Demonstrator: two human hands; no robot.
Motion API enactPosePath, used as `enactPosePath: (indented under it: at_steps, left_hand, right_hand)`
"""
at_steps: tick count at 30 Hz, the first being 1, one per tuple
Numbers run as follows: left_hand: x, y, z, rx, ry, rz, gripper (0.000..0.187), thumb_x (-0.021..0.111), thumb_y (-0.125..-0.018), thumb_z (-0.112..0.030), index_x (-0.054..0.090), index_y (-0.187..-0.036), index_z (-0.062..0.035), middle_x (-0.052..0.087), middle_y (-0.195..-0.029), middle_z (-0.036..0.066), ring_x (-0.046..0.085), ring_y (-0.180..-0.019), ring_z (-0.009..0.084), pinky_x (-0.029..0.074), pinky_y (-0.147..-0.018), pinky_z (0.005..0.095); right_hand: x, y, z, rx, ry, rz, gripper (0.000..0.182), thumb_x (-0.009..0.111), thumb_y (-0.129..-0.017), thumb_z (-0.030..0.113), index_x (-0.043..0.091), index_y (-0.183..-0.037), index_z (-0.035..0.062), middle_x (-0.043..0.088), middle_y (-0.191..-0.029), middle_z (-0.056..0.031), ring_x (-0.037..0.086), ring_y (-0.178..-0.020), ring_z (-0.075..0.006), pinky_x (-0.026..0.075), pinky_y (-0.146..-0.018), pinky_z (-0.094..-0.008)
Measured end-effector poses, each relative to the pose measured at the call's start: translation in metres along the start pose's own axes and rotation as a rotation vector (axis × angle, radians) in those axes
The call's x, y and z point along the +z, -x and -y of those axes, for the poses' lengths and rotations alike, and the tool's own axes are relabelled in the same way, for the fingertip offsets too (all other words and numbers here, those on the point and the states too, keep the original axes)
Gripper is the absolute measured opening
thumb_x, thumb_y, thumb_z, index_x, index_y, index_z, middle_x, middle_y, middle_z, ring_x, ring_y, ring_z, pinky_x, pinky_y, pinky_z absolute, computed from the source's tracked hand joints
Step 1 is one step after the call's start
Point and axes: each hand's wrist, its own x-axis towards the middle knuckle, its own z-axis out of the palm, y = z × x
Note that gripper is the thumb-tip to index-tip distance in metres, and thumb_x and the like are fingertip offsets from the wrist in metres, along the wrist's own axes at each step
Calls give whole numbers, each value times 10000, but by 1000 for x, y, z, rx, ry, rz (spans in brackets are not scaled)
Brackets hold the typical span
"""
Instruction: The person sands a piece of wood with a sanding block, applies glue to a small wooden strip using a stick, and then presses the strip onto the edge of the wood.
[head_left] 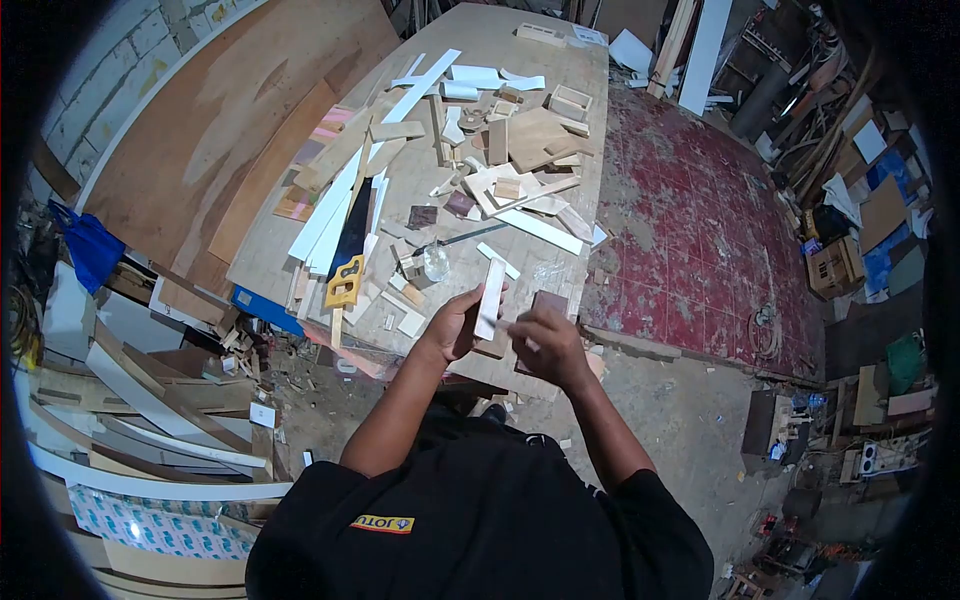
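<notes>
Near the table's front edge, my left hand (pixel 458 325) is closed around a narrow pale wooden block (pixel 491 290), which stands up tilted from the fingers. My right hand (pixel 550 345) is just right of the block, its fingers curled in and slightly blurred. Something thin and greyish reaches from its fingertips towards the block, too small to name. Behind the right hand lies a dark reddish-brown flat piece (pixel 550 302), partly covered by it. A clear glass jar (pixel 436 262) stands left of the block, and a small white strip (pixel 498 260) lies just beyond it.
On the wooden table (pixel 460 30) lie many wood offcuts and white strips. A handsaw with a yellow handle (pixel 344 283) rests at the left. Large plywood sheets (pixel 200 120) lean on the left, a worn red floor (pixel 690 220) lies right, and curved boards (pixel 150 400) are stacked lower left.
</notes>
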Motion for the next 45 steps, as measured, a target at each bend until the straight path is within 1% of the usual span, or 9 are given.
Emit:
enactPosePath:
  at_steps: [3, 9, 13, 19, 25, 29, 34, 41, 45]
  left_hand:
    - [-1, 1, -1, 14, 3, -10, 467, 497, -992, -327, 490, -1311, 15, 640, -1020, 58, 631, -839, 110, 538, -728, 251]
    - [3, -2, -2, 28, 33, 15, 474, 520, -982, -318, 478, -1322, 10, 633, -1022, 43, 636, -850, 116, 548, -732, 248]
    - [3, -2, -5, 57, 6, 13, 488, 528, -978, -317, 464, -1334, 11, 629, -1033, 46, 637, -852, 126, 546, -734, 252]
    - [1, -4, -5, 60, 3, 79, 500, 524, -981, -316, 446, -1352, 9, 623, -1033, 50, 638, -864, 132, 549, -744, 259]
    - [1, -4, -5, 79, -2, 70, 508, 524, -981, -317, 437, -1365, 4, 617, -1038, 56, 623, -885, 132, 542, -749, 266]
    - [1, -2, -5, 85, -27, 87, 523, 536, -972, -321, 433, -1364, 9, 605, -1032, 53, 614, -888, 134, 535, -766, 273]
    - [1, -2, -5, 92, -11, 103, 541, 555, -962, -321, 425, -1366, 16, 590, -1047, 61, 598, -889, 142, 526, -774, 280]
    - [1, 1, -4, 78, -42, 115, 541, 552, -964, -323, 420, -1362, 18, 563, -1048, 60, 575, -895, 143, 519, -765, 278]
    - [3, 1, -6, 84, -36, 140, 540, 544, -968, -327, 418, -1360, 21, 559, -1053, 57, 576, -900, 141, 517, -762, 270]
  right_hand:
    - [-3, 6, 10, -32, -128, 89, 212, 723, -667, -36, 671, -854, 49, 634, -829, -102, 639, -759, -262, 517, -625, -354]
    - [2, 1, 4, 87, 33, -65, 182, 712, -678, -26, 662, -839, 44, 634, -837, -98, 637, -755, -272, 517, -645, -358]
    - [-2, 9, 17, -36, -88, 85, 204, 714, -663, -28, 659, -847, 44, 625, -831, -94, 632, -773, -267, 514, -647, -356]
    - [2, 4, 9, 65, 61, -101, 210, 716, -660, -36, 659, -842, 50, 613, -799, -87, 618, -726, -246, 501, -614, -335]
    - [-3, 8, 21, -85, -79, 62, 203, 705, -653, -36, 656, -832, 46, 623, -815, -95, 633, -733, -272, 511, -605, -362]
    - [-1, 9, 13, 30, 102, -88, 218, 705, -657, -40, 656, -852, 46, 620, -812, -94, 633, -737, -267, 508, -602, -353]
    - [2, 17, 19, -157, -36, 49, 230, 735, -656, -38, 653, -855, 43, 589, -767, -79, 606, -673, -240, 476, -562, -340]
    - [0, 18, 14, 1, 108, -73, 282, 724, -647, -28, 642, -905, 49, 614, -815, -92, 617, -707, -261, 499, -593, -355]
    - [1, 24, 20, -80, -49, 66, 226, 728, -658, -28, 644, -853, 47, 615, -809, -89, 618, -702, -265, 495, -584, -359]
